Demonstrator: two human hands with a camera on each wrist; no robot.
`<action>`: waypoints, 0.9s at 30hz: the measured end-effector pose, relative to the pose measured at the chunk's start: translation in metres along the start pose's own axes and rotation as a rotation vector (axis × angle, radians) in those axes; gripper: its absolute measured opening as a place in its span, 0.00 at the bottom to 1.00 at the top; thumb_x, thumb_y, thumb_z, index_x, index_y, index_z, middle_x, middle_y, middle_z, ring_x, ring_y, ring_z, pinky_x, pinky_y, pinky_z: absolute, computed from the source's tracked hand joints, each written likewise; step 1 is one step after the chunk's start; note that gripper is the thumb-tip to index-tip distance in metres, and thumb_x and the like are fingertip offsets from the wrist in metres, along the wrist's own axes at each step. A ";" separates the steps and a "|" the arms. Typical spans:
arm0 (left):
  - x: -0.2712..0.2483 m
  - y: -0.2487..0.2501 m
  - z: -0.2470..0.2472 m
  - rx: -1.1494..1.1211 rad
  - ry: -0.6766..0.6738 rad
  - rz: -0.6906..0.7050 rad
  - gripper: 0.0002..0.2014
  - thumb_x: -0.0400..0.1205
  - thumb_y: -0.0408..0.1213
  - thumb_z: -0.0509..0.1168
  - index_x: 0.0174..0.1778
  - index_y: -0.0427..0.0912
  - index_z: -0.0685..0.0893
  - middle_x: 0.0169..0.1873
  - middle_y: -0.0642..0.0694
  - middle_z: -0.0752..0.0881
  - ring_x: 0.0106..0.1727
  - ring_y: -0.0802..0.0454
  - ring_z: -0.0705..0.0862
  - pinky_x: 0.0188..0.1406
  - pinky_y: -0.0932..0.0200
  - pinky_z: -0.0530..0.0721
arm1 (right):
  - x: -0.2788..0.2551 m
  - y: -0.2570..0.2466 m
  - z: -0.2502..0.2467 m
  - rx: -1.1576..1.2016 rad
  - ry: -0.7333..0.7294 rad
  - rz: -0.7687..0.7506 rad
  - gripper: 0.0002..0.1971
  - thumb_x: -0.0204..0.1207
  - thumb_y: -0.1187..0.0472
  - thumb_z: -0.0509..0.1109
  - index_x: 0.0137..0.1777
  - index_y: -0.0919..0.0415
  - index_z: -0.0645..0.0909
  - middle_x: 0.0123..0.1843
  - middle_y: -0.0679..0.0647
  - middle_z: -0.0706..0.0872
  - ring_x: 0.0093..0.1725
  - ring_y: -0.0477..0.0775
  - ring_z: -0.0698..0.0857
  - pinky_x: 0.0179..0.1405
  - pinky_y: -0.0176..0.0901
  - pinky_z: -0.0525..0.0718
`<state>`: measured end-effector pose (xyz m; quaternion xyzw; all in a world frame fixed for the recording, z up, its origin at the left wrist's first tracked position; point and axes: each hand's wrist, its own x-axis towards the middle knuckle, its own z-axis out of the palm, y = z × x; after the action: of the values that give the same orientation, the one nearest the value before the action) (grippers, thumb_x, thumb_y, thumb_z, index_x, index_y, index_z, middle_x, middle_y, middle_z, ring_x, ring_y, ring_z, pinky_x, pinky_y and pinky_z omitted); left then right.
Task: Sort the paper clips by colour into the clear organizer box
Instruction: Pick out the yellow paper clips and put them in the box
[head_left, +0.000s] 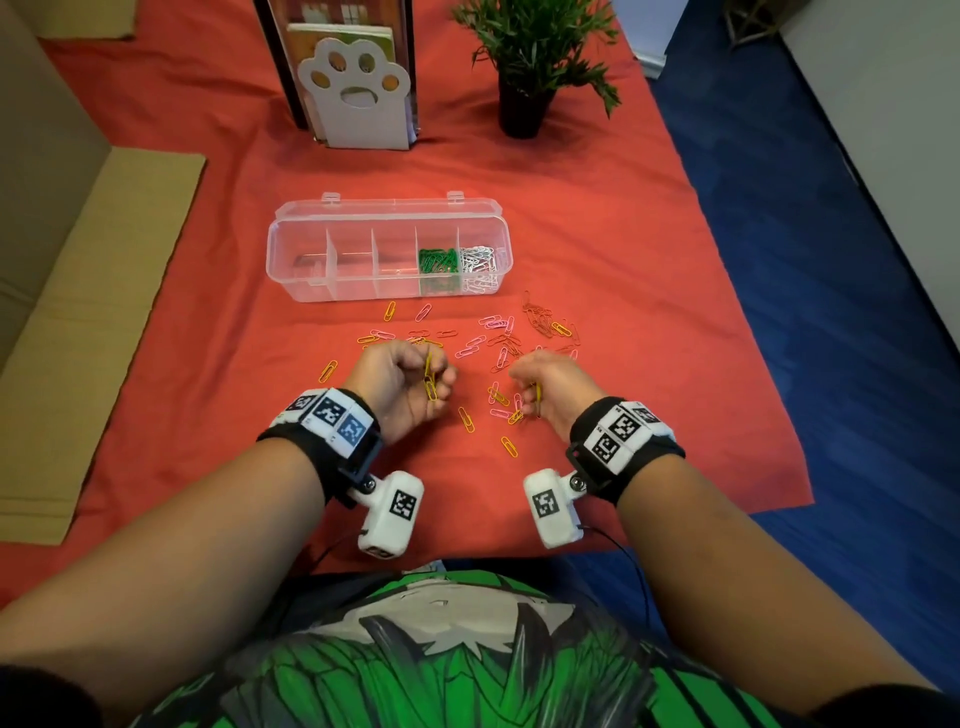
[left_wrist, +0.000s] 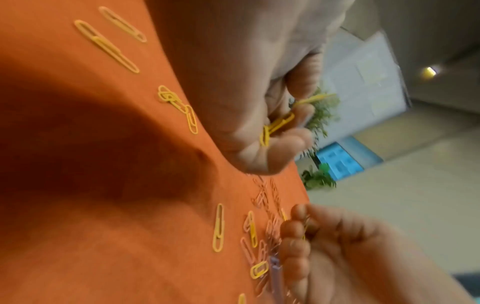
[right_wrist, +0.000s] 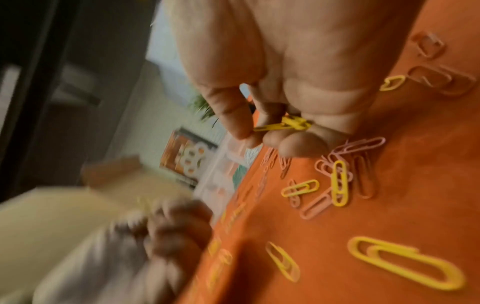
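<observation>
- Left hand (head_left: 402, 382) pinches a small bunch of yellow clips (head_left: 430, 376); right hand (head_left: 551, 387) curls round a few more yellow ones.
- Loose paper clips (head_left: 498, 358), yellow, pink and red, lie scattered on the red surface (head_left: 675, 312), just in front of the clear organizer box (head_left: 291, 254).
- Judging by looks: feather-light, springy wire, slick coating, prone to tangle; best pinched across the flat loops.
- No readable writing; only coded squares on the wristbands (head_left: 332, 415).
</observation>
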<state>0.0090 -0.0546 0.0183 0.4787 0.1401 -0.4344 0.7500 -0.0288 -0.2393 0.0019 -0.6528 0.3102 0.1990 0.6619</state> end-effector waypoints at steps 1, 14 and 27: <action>-0.003 0.003 -0.002 -0.057 -0.023 -0.001 0.10 0.59 0.36 0.51 0.27 0.39 0.78 0.28 0.40 0.81 0.25 0.49 0.78 0.27 0.63 0.79 | 0.001 0.000 0.003 -0.207 0.024 -0.029 0.08 0.77 0.67 0.63 0.37 0.57 0.75 0.33 0.52 0.76 0.27 0.49 0.72 0.25 0.38 0.72; 0.001 0.004 -0.044 0.979 0.693 0.261 0.10 0.76 0.43 0.68 0.30 0.45 0.81 0.26 0.47 0.80 0.31 0.47 0.78 0.36 0.59 0.74 | 0.000 0.010 0.028 -1.164 0.110 -0.286 0.13 0.77 0.63 0.61 0.59 0.65 0.75 0.62 0.62 0.73 0.61 0.62 0.77 0.62 0.47 0.76; -0.002 -0.008 -0.048 1.598 0.488 0.349 0.10 0.77 0.41 0.66 0.53 0.47 0.85 0.54 0.41 0.86 0.56 0.41 0.83 0.58 0.52 0.81 | -0.016 0.013 0.058 -1.339 0.011 -0.301 0.17 0.77 0.62 0.63 0.63 0.69 0.73 0.62 0.67 0.79 0.63 0.66 0.80 0.59 0.50 0.79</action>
<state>0.0113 -0.0146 -0.0093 0.9589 -0.1268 -0.1657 0.1921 -0.0400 -0.1789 0.0007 -0.9583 0.0294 0.2503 0.1348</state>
